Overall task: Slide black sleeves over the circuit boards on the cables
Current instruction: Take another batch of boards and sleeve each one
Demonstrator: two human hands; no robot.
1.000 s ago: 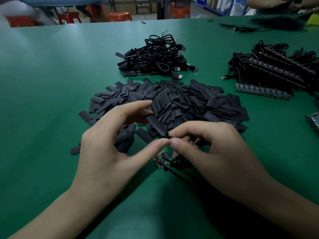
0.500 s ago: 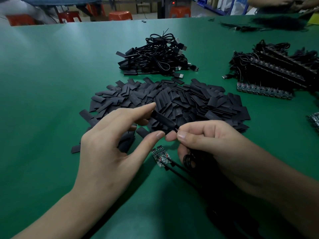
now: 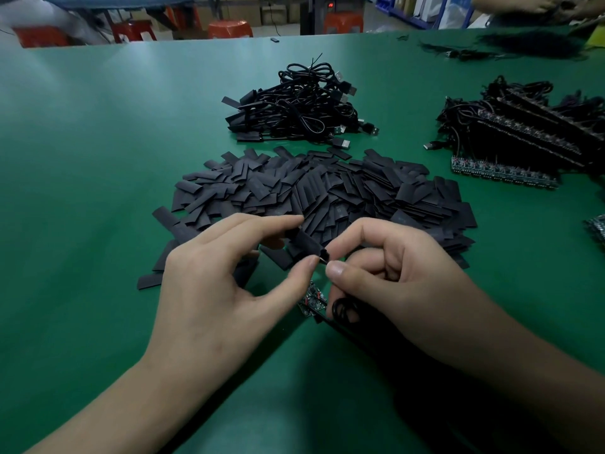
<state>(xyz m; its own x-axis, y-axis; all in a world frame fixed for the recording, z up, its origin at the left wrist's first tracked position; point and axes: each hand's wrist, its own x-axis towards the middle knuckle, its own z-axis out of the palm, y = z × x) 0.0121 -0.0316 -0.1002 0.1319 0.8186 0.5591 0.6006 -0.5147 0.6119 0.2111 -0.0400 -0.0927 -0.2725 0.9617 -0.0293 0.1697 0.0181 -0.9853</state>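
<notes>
My left hand (image 3: 222,296) pinches one black sleeve (image 3: 306,244) between thumb and forefinger, just above the green table. My right hand (image 3: 393,283) pinches a thin cable end at the sleeve's near opening, and a coil of black cable (image 3: 342,311) is tucked under its curled fingers. A small circuit board (image 3: 312,299) with red wires lies on the table below the two thumbs. Behind the hands spreads a large heap of flat black sleeves (image 3: 327,191).
A pile of black USB cables with sleeves fitted (image 3: 301,106) lies at the table's middle back. Rows of circuit boards with cables (image 3: 523,139) are stacked at the right. Another person's hands (image 3: 537,4) work at the far right edge. Red stools (image 3: 229,27) stand beyond the table.
The sleeve has tilted so that its near opening now meets the cable end in my right hand. Both hands stayed in about the same place.
</notes>
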